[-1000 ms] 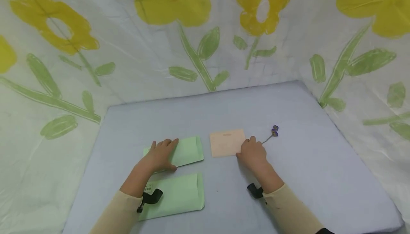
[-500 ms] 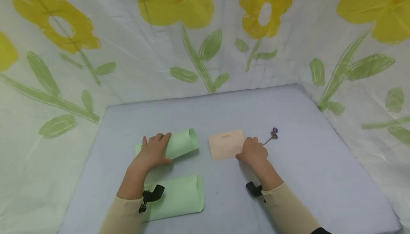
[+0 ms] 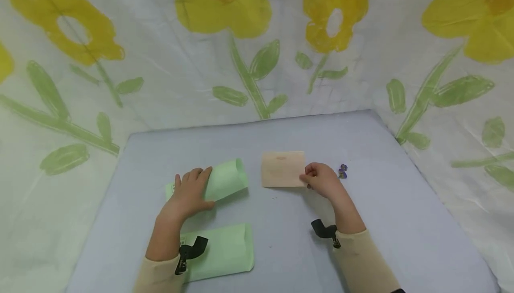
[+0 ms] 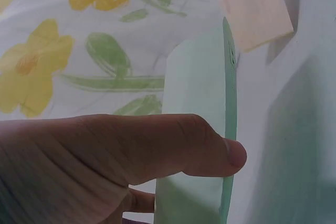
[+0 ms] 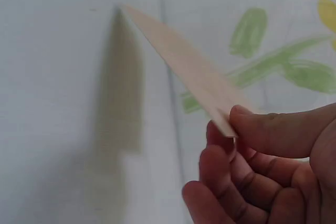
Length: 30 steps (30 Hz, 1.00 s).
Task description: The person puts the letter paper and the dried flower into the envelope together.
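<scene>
My left hand grips the upper light-green envelope across its width. Its right end bulges and lifts off the table. In the left wrist view the thumb lies over the edge of this envelope, while most of the fingers are hidden behind. My right hand pinches the right edge of a pale pink card between thumb and fingers. The right wrist view shows the card tilted up, with its shadow on the table below.
A second light-green envelope lies flat nearer to me, partly behind the left wrist camera. A dried purple flower lies beside the right hand, its stem mostly hidden. A flower-painted sheet stands around the grey-blue table.
The left hand has squeezed the upper envelope, shifted it left and raised its right end. The right hand has lifted the pink card off the table, exposing small specks there.
</scene>
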Motion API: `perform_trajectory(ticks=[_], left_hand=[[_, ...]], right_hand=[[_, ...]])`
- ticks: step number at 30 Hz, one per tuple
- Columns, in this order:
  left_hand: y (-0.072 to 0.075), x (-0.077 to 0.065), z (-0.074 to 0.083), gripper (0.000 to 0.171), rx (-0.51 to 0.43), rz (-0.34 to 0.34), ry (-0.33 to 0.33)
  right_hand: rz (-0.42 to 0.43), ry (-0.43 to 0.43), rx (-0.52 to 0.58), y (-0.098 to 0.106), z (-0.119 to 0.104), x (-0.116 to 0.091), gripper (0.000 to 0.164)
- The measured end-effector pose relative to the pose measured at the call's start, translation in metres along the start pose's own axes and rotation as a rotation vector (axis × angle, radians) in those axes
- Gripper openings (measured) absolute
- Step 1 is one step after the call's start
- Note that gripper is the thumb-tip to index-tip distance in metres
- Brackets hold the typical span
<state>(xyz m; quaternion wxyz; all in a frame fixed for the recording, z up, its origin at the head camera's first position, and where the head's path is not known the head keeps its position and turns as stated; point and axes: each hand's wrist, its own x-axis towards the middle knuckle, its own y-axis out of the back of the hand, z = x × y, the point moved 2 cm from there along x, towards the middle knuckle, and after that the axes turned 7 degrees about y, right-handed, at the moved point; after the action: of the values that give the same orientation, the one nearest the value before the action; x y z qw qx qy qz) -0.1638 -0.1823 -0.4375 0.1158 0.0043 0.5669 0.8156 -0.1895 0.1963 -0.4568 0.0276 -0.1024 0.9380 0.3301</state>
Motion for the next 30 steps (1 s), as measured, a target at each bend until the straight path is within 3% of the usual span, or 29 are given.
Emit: perform_trajectory(ticks=[6,13,23,30], left_hand=[[-0.004,0.002,0.007,0.096,0.016,0.004,-0.053],[-0.003,0.003,0.009,0.101,0.010,0.012,-0.070],[-0.004,0.001,0.012,0.103,-0.018,0.009,-0.093],[-0.003,0.002,0.012,0.103,-0.025,0.026,-0.087]], right_hand=[[0.062,-0.004,0.123,0.020,-0.016,-0.001,0.027],[0.072,0.034,0.203,0.016,-0.033,0.004,0.026],[0.120,0.028,0.224,0.008,-0.037,0.004,0.023],[0.069,0.066,0.171,0.006,-0.042,0.002,0.024]])
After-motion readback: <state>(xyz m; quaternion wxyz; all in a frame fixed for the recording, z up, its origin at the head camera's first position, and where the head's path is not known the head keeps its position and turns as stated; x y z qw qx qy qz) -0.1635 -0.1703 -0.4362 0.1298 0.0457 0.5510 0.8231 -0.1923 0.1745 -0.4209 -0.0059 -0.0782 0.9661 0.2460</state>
